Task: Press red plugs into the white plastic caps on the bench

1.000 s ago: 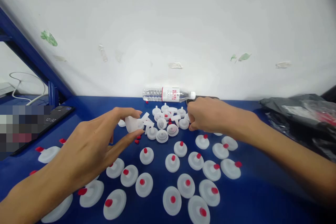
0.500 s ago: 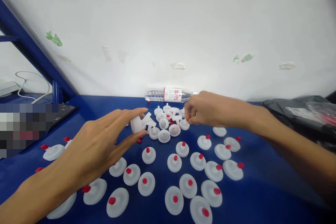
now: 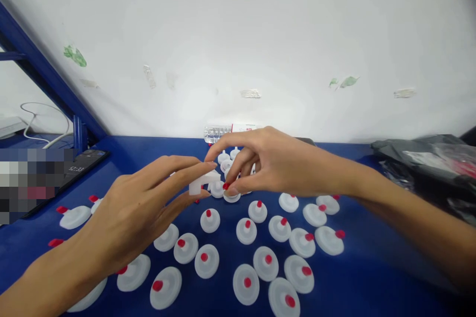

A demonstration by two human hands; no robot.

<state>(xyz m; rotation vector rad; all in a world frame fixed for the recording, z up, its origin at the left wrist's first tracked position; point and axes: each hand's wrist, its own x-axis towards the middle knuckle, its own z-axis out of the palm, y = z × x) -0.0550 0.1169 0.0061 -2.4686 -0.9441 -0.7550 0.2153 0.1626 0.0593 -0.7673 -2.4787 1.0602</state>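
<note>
White plastic piece (image 3: 200,182) is sitting pinched in your left hand (image 3: 136,213) above the blue table (image 3: 372,277), spout toward your right hand (image 3: 275,163), which is gripping a small red cap (image 3: 225,186) at its fingertips. Keep the spout steady while you are lining the cap up squarely, above the finished capped pieces (image 3: 245,230).
</note>
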